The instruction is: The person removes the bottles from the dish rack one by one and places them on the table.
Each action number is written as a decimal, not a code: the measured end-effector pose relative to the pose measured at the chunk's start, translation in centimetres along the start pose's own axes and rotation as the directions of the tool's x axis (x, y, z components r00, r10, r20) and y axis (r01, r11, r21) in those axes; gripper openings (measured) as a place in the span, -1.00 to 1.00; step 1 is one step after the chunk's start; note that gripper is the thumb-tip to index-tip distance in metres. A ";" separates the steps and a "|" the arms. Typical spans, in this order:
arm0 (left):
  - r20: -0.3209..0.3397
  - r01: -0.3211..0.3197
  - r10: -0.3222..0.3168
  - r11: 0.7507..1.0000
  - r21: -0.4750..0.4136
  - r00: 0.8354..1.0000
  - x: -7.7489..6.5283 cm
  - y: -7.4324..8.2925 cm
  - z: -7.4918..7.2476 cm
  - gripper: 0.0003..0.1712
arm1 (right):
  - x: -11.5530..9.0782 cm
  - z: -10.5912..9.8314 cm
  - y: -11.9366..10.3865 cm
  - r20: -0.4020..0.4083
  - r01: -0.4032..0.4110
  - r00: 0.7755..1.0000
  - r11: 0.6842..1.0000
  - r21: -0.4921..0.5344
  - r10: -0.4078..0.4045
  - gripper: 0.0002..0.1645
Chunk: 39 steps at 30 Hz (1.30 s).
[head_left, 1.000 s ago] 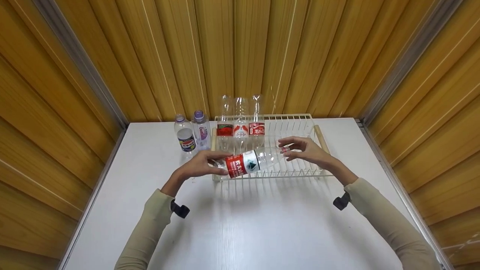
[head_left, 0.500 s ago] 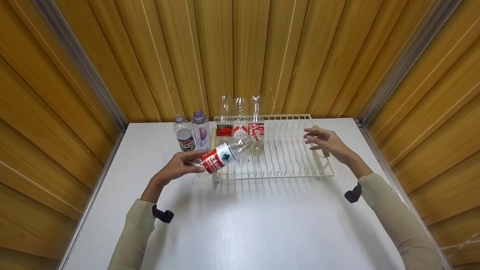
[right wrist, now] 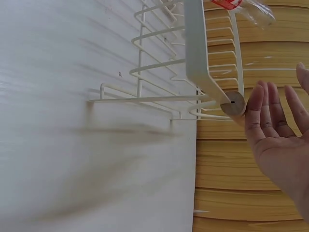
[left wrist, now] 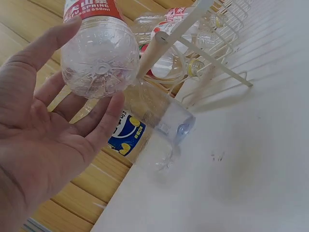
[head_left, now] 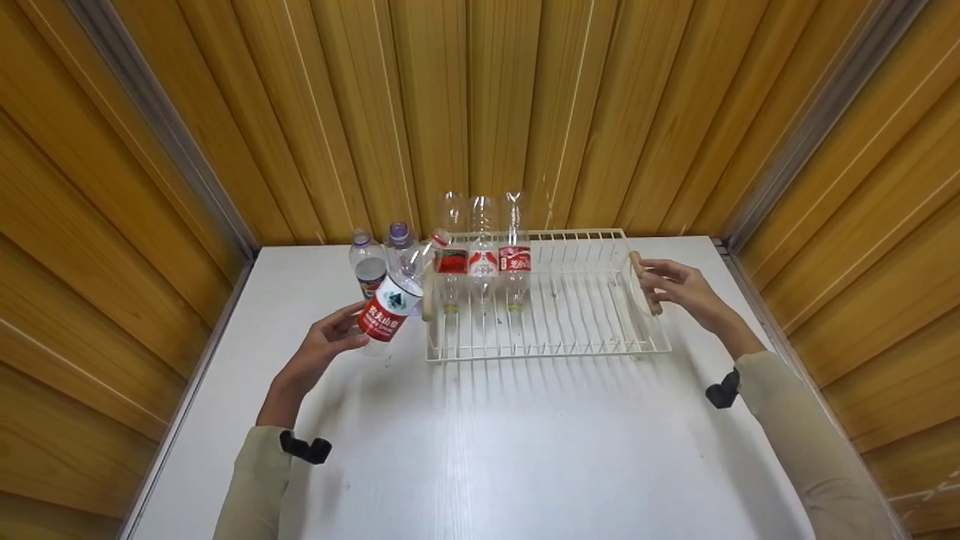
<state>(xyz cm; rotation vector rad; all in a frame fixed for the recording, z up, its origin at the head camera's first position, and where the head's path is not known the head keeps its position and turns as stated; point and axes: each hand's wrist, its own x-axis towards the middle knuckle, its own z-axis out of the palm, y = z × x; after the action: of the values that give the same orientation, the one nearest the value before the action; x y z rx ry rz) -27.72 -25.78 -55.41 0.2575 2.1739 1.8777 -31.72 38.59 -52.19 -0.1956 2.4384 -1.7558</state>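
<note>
My left hand (head_left: 319, 345) grips the base of a clear plastic water bottle (head_left: 388, 306) with a red and white label and a red cap. The bottle tilts with its cap up and to the right, overlapping the rack's left end in the head view. In the left wrist view the clear bottle base (left wrist: 99, 67) sits between thumb and fingers. Straight fingers of my right hand (head_left: 686, 292) touch the wooden handle (right wrist: 234, 106) at the right end of the white wire dish rack (head_left: 577, 349). Three plastic bottles (head_left: 482, 262) stand upside down in the rack's left part.
Left of the rack, a Pepsi-type bottle (head_left: 370, 268) and a purple-necked bottle (head_left: 400, 234) stand on the white table (head_left: 525, 450), partly behind the held bottle. Wood-patterned walls (head_left: 495, 112) enclose the back and both sides.
My left hand has carried the water bottle leftward, and its cap end has swung upward. My right hand has left the cap and moved right to the rack's wooden handle.
</note>
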 end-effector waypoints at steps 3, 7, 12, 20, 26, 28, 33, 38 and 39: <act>-0.036 0.011 -0.012 1.000 -0.028 0.999 -0.7 -0.7 -0.6 -0.20 | 0.0 -0.2 0.3 -0.006 0.007 1.000 1.000 -0.019 -0.007 -0.26; -0.092 0.049 -0.054 0.997 -0.055 0.994 -1.4 -1.3 -1.1 -0.15 | -0.2 -0.5 0.8 -0.015 0.043 0.999 0.997 -0.063 -0.044 -0.28; -0.150 0.073 -0.089 0.991 -0.113 0.985 -1.8 -2.1 -1.8 -0.08 | -0.3 -0.8 1.3 -0.023 0.038 0.999 0.995 -0.093 -0.040 -0.27; -0.201 0.068 -0.101 0.983 -0.168 0.974 -1.8 -3.6 -2.3 0.08 | -0.5 -1.1 1.7 -0.004 0.006 1.000 0.991 -0.134 -0.007 -0.27; -0.272 0.078 -0.124 0.982 -0.174 0.954 -1.2 -4.1 -2.5 0.14 | -0.6 -1.4 1.7 0.001 -0.017 1.000 0.988 -0.156 0.017 -0.24; -0.302 0.084 -0.130 0.983 -0.161 0.944 -0.9 -4.2 -2.5 0.13 | -0.7 -1.4 1.7 -0.002 -0.029 1.000 0.986 -0.162 0.029 -0.23; -0.365 0.095 -0.128 0.990 -0.108 0.922 -0.1 -4.5 -2.6 0.13 | -1.0 -1.2 1.8 0.005 -0.045 0.999 0.985 -0.169 0.046 -0.23; -0.403 0.096 -0.103 0.995 -0.038 0.909 0.8 -5.0 -2.6 0.11 | -0.9 -1.1 2.1 0.020 -0.034 0.999 0.988 -0.152 0.037 -0.25; -0.410 0.099 -0.103 0.995 -0.031 0.906 1.1 -5.1 -2.6 0.10 | -0.8 -1.1 2.1 0.025 -0.033 0.999 0.988 -0.150 0.037 -0.25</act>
<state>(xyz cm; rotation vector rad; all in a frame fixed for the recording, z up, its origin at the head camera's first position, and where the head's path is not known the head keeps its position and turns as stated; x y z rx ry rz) -29.34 -28.65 -60.19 -0.2776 2.3789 2.0263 -31.16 40.44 -53.84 -0.1893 2.5383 -1.5467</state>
